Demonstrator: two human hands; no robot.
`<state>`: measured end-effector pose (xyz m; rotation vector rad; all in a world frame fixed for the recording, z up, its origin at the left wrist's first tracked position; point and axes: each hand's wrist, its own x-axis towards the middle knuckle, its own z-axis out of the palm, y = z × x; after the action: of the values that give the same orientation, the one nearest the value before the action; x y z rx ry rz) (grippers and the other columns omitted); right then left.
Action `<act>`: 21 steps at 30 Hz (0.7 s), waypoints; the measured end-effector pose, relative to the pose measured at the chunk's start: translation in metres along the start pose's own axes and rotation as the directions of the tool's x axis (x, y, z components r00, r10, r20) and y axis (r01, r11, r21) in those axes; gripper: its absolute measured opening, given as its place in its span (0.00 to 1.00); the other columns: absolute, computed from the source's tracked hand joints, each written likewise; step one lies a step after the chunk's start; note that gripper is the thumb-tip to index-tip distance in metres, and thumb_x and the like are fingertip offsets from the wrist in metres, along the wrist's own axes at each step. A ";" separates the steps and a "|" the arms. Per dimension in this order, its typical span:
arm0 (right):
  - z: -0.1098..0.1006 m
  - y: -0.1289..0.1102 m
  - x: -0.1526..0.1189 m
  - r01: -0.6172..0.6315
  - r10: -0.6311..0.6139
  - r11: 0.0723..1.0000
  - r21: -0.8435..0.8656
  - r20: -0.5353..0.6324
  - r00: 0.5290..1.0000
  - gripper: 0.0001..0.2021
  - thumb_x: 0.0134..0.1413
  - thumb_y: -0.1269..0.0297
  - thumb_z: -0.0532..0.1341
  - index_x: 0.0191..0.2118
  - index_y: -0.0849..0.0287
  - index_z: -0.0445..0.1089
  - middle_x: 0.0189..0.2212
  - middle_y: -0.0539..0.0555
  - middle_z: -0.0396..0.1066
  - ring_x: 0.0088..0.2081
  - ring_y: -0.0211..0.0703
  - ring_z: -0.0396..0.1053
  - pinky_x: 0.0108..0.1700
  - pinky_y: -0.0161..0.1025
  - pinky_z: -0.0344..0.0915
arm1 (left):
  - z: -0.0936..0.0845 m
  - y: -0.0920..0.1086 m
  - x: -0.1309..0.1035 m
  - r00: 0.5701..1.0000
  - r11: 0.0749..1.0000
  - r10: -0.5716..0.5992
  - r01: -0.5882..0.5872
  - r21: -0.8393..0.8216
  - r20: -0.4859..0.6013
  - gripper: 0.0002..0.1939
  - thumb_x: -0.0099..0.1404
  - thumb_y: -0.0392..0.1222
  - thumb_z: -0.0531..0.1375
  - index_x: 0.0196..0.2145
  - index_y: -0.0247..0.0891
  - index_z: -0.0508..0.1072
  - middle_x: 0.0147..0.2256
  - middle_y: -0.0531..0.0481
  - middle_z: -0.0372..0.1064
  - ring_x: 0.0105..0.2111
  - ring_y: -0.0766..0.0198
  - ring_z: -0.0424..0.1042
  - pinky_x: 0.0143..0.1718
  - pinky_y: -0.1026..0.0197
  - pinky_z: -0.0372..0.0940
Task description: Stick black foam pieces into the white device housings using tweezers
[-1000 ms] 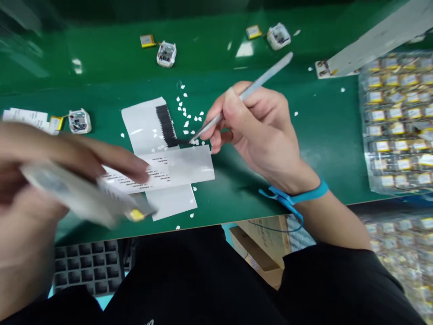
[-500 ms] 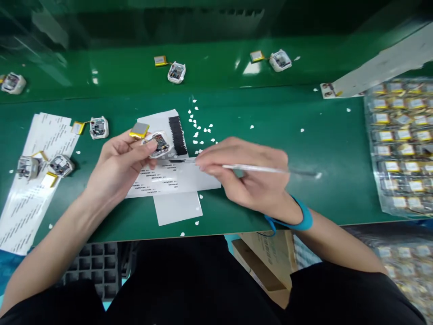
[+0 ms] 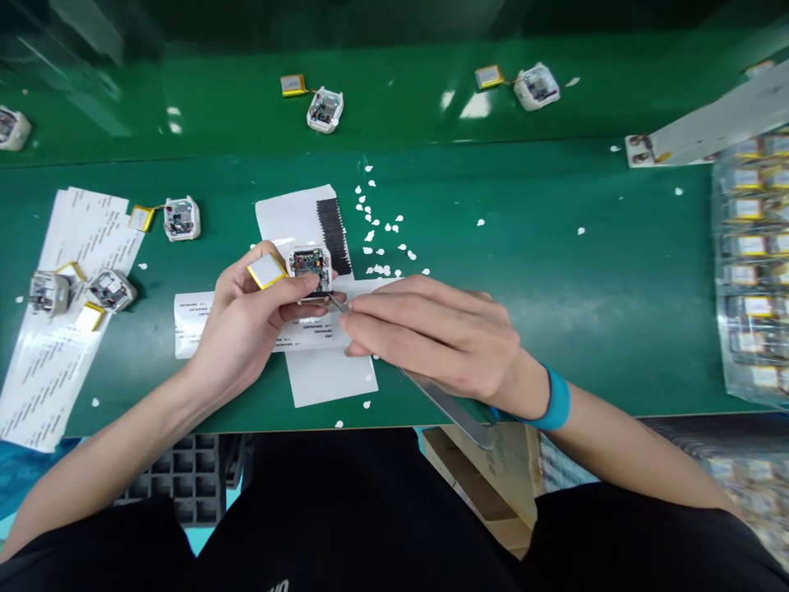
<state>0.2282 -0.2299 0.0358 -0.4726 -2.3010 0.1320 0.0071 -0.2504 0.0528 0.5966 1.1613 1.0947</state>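
Observation:
My left hand (image 3: 243, 316) is closed on a small white device housing (image 3: 310, 271), a bare circuit board facing up inside it. Its thumb presses on the board. Attached to that housing, a silver and yellow battery (image 3: 266, 270) lies against the fingers. My right hand (image 3: 431, 333) pinches a pair of metal tweezers (image 3: 453, 411), their tips touching the housing's lower right edge. A thin black strip (image 3: 317, 296) runs along that lower edge. Beneath the hands are a white sheet with a row of black strips (image 3: 334, 237) and a printed label sheet (image 3: 194, 316).
Along the back are housings with batteries (image 3: 325, 110) (image 3: 537, 86). More housings (image 3: 112, 291) lie at left by label sheets (image 3: 37, 386). Small white paper bits (image 3: 382, 270) are scattered mid-table. At right stand a metal bracket (image 3: 696, 131) and a clear tray of batteries (image 3: 731, 353).
The tweezers have swung from lying sideways to pointing up-left, their tips now at the housing. The black strip moved from the tips' front to the housing edge. The housing has turned upright.

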 end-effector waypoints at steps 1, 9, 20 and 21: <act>0.001 0.000 0.000 -0.001 0.001 1.000 0.000 0.001 1.000 0.07 0.66 0.70 0.68 0.48 0.58 0.76 0.43 0.54 0.84 0.41 0.44 0.82 0.36 0.39 0.83 | 0.000 0.000 -0.001 1.000 1.000 -0.001 0.001 0.000 0.003 0.14 0.60 0.31 0.73 0.26 0.40 0.71 0.33 0.53 0.77 0.32 0.65 0.79 0.31 0.68 0.79; -0.003 0.001 0.005 -0.119 0.114 0.977 0.178 0.043 0.993 0.03 0.71 0.66 0.65 0.45 0.51 0.76 0.40 0.49 0.83 0.41 0.41 0.81 0.43 0.38 0.81 | 0.001 -0.002 0.000 1.000 1.000 -0.003 0.002 0.019 0.024 0.15 0.58 0.28 0.71 0.23 0.38 0.70 0.28 0.55 0.74 0.27 0.65 0.77 0.27 0.66 0.78; -0.010 -0.005 0.014 -0.295 0.282 0.902 0.315 0.087 0.955 0.03 0.71 0.69 0.65 0.43 0.58 0.78 0.39 0.47 0.82 0.42 0.35 0.82 0.48 0.35 0.80 | 0.005 -0.002 -0.004 1.000 0.997 0.026 -0.027 0.075 0.014 0.12 0.57 0.28 0.72 0.24 0.37 0.74 0.28 0.55 0.76 0.27 0.67 0.79 0.32 0.66 0.82; -0.010 -0.005 0.014 -0.302 0.290 0.902 0.307 0.084 0.953 0.04 0.71 0.69 0.65 0.43 0.57 0.78 0.39 0.46 0.83 0.42 0.35 0.82 0.47 0.34 0.81 | 0.005 -0.002 -0.005 0.999 0.995 0.038 -0.039 0.094 0.012 0.10 0.58 0.30 0.73 0.26 0.37 0.76 0.29 0.54 0.77 0.27 0.66 0.80 0.33 0.65 0.82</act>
<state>0.2246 -0.2299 0.0533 -0.6518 -2.1726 0.6561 0.0125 -0.2551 0.0548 0.6998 1.2017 1.0726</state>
